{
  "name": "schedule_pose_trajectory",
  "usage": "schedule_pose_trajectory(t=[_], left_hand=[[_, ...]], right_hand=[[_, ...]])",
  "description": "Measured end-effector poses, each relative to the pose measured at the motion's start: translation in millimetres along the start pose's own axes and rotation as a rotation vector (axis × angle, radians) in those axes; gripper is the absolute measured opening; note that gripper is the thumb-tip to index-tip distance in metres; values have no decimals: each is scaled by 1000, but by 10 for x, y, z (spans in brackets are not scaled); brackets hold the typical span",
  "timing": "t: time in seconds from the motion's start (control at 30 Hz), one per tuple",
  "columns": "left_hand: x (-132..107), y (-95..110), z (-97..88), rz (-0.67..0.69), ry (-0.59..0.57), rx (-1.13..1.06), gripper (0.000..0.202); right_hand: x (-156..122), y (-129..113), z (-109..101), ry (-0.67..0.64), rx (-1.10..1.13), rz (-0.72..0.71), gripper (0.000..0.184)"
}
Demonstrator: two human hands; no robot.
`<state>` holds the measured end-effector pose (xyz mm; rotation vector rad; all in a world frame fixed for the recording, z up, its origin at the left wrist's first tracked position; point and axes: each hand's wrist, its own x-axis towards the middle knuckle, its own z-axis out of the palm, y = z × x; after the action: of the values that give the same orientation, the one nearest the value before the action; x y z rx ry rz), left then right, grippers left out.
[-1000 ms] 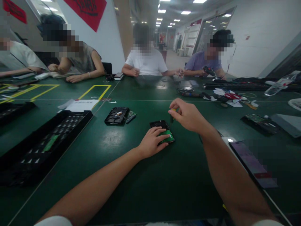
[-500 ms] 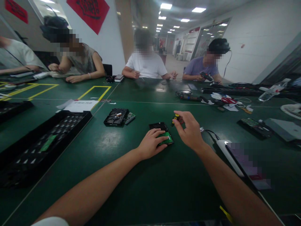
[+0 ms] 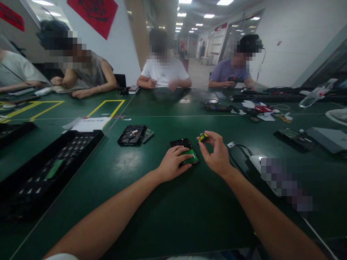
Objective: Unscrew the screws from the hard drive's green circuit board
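Observation:
A hard drive [image 3: 193, 159] with a green circuit board lies in front of me, its far part black. My left hand [image 3: 173, 160] holds it against the table from the left, fingers across the top and thumb along the near side, covering part of the board. Just right of the drive, my right hand [image 3: 215, 153] is closed on a short yellow-and-black screwdriver [image 3: 203, 137], pinched between thumb and fingers. The screwdriver's tip cannot be made out. Farther left sit another black hard drive [image 3: 132, 135] and a loose circuit board [image 3: 148, 135].
A long black tray [image 3: 89, 139] with small parts occupies the left side. On the right are a white device with a cable [image 3: 255, 160], another opened drive [image 3: 294, 139] and a grey box [image 3: 328, 139]. Cables and a plastic bottle [image 3: 317, 94] lie farther back. Several people sit opposite.
The screwdriver has tilted in my right hand, which is slightly lower and closer to the drive. My left hand stays on the drive. The whole view has shifted a little.

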<state>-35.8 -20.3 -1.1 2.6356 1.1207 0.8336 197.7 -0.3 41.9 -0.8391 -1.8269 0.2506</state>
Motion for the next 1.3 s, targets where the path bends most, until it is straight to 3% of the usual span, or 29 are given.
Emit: schedule_pose_trajectory(t=[0.43,1.3], left_hand=[[-4,46,-61,38,-12,-47,40],[-19,40,-47,45,-1,-48,40]], right_hand=[[-8,-74,-88,24,-124,-66,51],[-29,-52,-66,48,-100,-50,52]])
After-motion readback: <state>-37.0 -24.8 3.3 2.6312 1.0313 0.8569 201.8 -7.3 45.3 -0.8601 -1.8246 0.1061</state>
